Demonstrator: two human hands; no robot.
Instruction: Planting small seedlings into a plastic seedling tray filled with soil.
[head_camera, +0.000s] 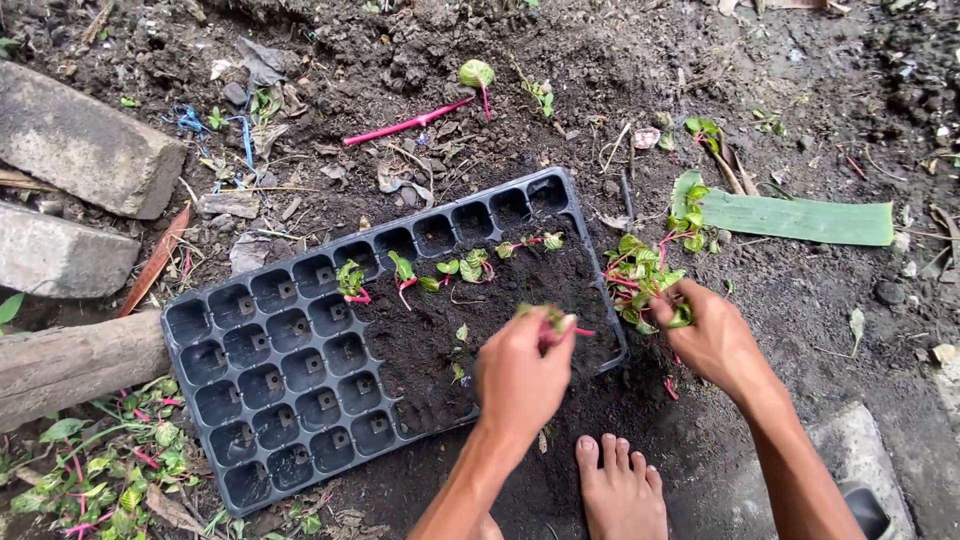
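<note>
The left hand (520, 375) pinches a red-stemmed seedling (553, 320) over the seed tray (290, 370), stem pointing right. The right hand (705, 330) grips the seedling bunch (640, 275) just beside the tray.

L hand (522, 375) over black tray (215, 375), pinching seedling (553, 318) w/ red stem above soil-filled cells. R hand (712, 335) on seedling bunch (640, 275) just beside tray's right edge. Bare foot (620, 490) below, green leaf strip (800, 218) on dirt beyond.

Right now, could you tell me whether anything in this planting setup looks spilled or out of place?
Yes: soil lies heaped loosely over the right half of the black seedling tray, hiding the cell edges, while the left cells sit empty.
</note>
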